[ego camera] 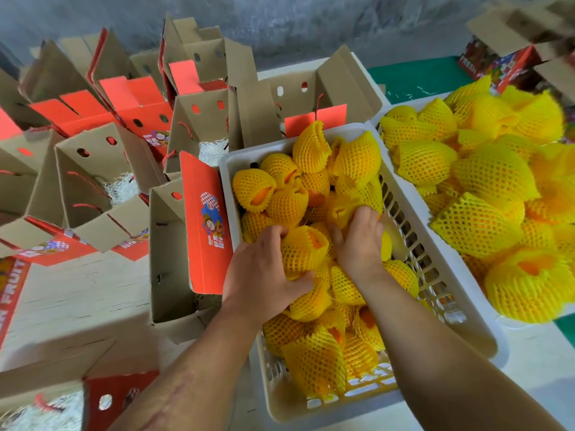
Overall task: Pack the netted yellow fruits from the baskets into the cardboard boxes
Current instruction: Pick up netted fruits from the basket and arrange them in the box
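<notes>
A white slatted basket (441,275) in the middle holds many fruits in yellow foam netting. My left hand (261,269) grips one netted fruit (303,248) near the basket's left wall, thumb under it and fingers curled over its top. My right hand (357,237) reaches deeper into the pile and closes its fingers on another netted fruit (342,208). An open cardboard box (169,259) with a red flap stands right beside the basket on the left; its inside is mostly hidden.
A second basket (497,194) heaped with netted fruits fills the right side. Several open cardboard boxes (93,181) with red flaps and white shredded paper crowd the left and back. Another open box (53,405) with paper shreds sits at the bottom left.
</notes>
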A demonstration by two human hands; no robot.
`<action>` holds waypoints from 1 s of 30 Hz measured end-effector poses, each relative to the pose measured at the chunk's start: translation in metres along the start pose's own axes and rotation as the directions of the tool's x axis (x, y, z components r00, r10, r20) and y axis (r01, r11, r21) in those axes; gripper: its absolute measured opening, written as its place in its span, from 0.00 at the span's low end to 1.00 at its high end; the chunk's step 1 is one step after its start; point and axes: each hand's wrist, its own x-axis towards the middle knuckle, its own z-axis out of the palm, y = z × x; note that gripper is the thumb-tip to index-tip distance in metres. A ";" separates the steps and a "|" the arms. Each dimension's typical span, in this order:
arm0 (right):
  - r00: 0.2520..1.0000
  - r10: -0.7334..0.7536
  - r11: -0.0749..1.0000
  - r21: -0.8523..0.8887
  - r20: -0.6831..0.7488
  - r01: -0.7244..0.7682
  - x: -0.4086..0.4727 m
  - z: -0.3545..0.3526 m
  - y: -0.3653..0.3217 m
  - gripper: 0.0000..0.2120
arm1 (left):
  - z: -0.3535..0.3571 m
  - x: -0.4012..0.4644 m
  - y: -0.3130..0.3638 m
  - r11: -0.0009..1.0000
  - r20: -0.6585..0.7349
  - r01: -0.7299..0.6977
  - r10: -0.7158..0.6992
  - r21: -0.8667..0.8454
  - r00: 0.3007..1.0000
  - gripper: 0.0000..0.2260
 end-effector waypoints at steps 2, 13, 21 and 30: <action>0.999 0.038 0.995 0.092 -0.008 -0.037 -0.002 0.002 0.000 0.24 | 0.000 -0.001 0.001 1.000 -0.013 -0.007 0.008 0.027 1.000 0.35; 0.955 0.278 0.915 0.275 0.105 -0.296 0.002 -0.001 0.003 0.41 | 0.000 0.001 0.000 0.999 0.016 0.013 -0.012 -0.037 1.000 0.44; 0.792 0.356 0.566 0.559 0.496 -0.605 -0.042 -0.062 -0.020 0.31 | -0.004 -0.001 0.004 0.978 -0.073 0.034 -0.050 -0.204 0.996 0.41; 0.908 -0.045 0.207 0.893 0.416 -0.399 -0.128 -0.087 -0.058 0.19 | -0.048 -0.066 0.030 0.603 0.114 0.201 -0.180 -0.772 0.977 0.29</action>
